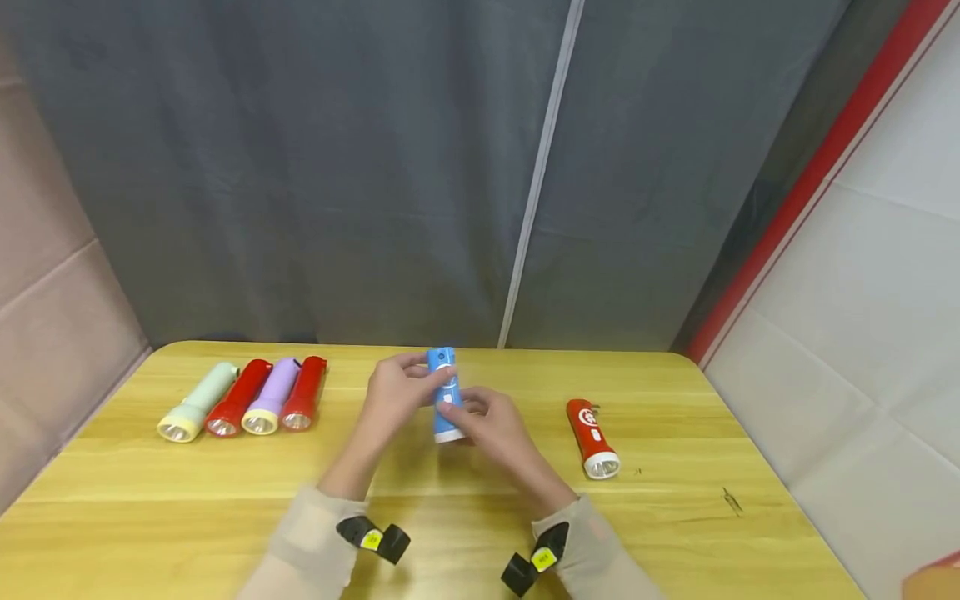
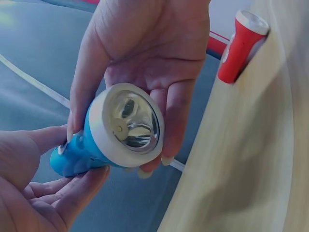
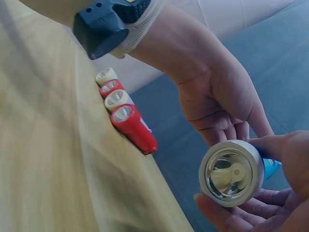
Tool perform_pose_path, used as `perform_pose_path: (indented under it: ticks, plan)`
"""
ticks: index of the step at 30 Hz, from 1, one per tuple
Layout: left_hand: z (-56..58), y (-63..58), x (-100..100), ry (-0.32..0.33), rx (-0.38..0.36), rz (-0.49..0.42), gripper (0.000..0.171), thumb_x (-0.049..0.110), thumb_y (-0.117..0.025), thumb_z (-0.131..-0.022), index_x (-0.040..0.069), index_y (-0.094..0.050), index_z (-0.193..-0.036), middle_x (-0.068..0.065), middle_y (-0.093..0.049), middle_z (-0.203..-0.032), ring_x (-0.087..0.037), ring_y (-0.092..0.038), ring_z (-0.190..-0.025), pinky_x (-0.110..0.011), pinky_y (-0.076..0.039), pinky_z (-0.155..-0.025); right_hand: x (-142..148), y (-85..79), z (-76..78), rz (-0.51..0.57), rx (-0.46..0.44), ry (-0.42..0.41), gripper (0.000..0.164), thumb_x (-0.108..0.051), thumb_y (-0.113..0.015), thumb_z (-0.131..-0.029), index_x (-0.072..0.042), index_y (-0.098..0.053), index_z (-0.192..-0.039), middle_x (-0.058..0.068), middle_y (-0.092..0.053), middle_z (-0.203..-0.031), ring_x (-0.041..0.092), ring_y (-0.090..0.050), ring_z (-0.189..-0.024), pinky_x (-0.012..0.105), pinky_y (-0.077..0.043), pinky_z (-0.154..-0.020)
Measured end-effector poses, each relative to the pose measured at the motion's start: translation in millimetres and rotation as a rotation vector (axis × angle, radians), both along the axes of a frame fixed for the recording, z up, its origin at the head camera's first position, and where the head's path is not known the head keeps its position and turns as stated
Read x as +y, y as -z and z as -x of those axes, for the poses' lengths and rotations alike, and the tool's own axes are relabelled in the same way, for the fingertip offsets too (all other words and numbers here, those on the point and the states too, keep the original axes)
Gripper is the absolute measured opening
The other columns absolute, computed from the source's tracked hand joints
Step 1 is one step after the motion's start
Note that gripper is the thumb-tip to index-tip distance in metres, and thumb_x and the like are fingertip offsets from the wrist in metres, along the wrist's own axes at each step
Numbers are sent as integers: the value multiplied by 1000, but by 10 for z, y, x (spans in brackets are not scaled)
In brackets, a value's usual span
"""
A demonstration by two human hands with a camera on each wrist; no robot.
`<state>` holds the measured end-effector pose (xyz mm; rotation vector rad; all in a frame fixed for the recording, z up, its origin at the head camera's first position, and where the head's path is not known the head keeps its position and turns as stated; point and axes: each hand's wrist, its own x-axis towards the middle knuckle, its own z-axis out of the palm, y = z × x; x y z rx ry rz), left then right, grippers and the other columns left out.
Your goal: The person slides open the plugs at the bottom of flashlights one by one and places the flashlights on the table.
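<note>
Both hands hold a blue flashlight (image 1: 447, 396) with a white head over the middle of the table, its lens end toward me. The left hand (image 1: 393, 390) pinches its tail half, thumb across the front. My right hand (image 1: 491, 423) grips it close to the head, the thumb on the body near the switch. In the left wrist view the flashlight's clear lens (image 2: 135, 121) faces the camera, with the right hand's fingers (image 2: 179, 113) around the white rim. The right wrist view shows the same white rim (image 3: 205, 174) between that hand's thumb and fingers.
On the left of the table (image 1: 187, 517) lie a mint flashlight (image 1: 202, 398), a red one (image 1: 242, 396), a purple one (image 1: 274, 392) and another red one (image 1: 306, 392), side by side. A single red flashlight (image 1: 588, 437) lies at right. A grey curtain (image 1: 337, 183) hangs behind.
</note>
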<state>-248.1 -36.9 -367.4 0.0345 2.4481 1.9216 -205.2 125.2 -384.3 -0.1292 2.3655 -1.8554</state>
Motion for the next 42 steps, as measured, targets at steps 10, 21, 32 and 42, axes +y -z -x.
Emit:
perform_pose_path:
  ticks: [10, 21, 32, 42]
  plan:
    - [-97, -21, 72, 19, 21, -73, 59, 33, -73, -94, -3, -55, -137, -26, -70, -119, -29, -76, -94, -40, -64, -80, 148, -97, -39, -144, 63, -14, 53, -37, -73, -92, 1, -63, -126, 16, -72, -116, 19, -70, -91, 35, -63, -77]
    - [-127, -53, 83, 63, 35, -104, 60, 36, -75, -92, -2, -57, -135, -24, -71, -118, -27, -75, -96, -39, -64, -79, 221, -189, -59, -175, 57, -68, 57, -44, -71, -93, -3, -63, -130, 14, -72, -118, 19, -70, -93, 34, -63, -78]
    - [-140, -81, 38, 110, 5, -135, 65, 35, -74, -93, -2, -52, -140, -25, -67, -128, -31, -74, -103, -41, -63, -85, 240, -244, -71, -213, 68, -76, 54, -43, -73, -92, -4, -64, -128, 13, -71, -119, 21, -71, -95, 33, -62, -77]
    - [-185, -136, 28, 141, -17, -156, 65, 33, -74, -92, -2, -51, -143, -22, -66, -132, -30, -71, -112, -39, -62, -88, 265, -242, -84, -212, 98, -89, 53, -40, -74, -92, -5, -63, -129, 13, -70, -124, 28, -72, -104, 36, -62, -83]
